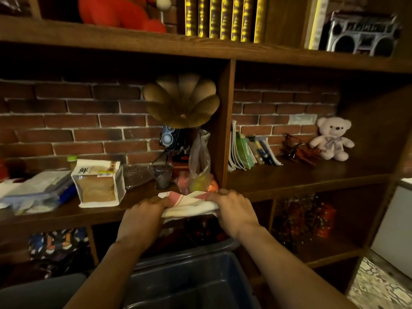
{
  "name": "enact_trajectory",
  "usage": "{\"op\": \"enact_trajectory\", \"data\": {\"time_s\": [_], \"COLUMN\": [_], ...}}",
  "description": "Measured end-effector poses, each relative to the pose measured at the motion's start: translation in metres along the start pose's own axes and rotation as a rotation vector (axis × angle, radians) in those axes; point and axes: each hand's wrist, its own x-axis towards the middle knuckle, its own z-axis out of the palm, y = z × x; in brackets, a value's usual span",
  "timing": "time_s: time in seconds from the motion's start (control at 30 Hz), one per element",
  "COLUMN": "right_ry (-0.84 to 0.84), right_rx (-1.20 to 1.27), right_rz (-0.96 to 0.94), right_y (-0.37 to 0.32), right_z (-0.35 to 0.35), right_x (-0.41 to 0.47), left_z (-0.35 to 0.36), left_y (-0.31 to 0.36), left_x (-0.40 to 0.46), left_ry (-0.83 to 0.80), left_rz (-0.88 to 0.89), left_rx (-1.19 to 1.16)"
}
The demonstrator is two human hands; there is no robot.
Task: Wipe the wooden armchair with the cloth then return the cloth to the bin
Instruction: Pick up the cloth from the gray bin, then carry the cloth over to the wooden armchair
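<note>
Two hands grip the cloth [189, 202]: the left hand [142, 216] is clenched on one end, the right hand [234, 210] on the other, bunching it at the shelf [301, 175] edge. Directly below waits the blue bin [196, 279]. No armchair shows; seemingly only the drop remains.

Two bare, sleeveless forearms [287, 259]

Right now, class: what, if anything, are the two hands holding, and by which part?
Both hands grip one bunched cream-and-red cloth: the left hand holds its left end, the right hand its right end.
</note>
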Motion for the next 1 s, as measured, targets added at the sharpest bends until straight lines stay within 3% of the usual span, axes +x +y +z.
{"op": "enact_trajectory", "data": {"time_s": [0.27,0.5,0.73,1.0], "right_ry": [0.013,-0.027,0.050,0.116], "right_rx": [-0.077,-0.115,-0.205,-0.301], "right_rz": [0.099,0.281,0.451,0.640], "right_y": [0.011,0.058,0.142,0.258], "right_z": [-0.021,-0.034,-0.060,-0.127], "right_x": [-0.023,-0.079,-0.153,-0.265], "left_z": [-0.005,0.018,0.032,0.035], "left_y": [0.021,0.087,0.202,0.388], "left_x": [0.009,0.023,0.034,0.048], "left_ry": [0.057,0.029,0.022,0.056], "left_rz": [0.104,0.246,0.433,0.649], "left_rx": [-0.077,-0.181,-0.220,-0.291]}}
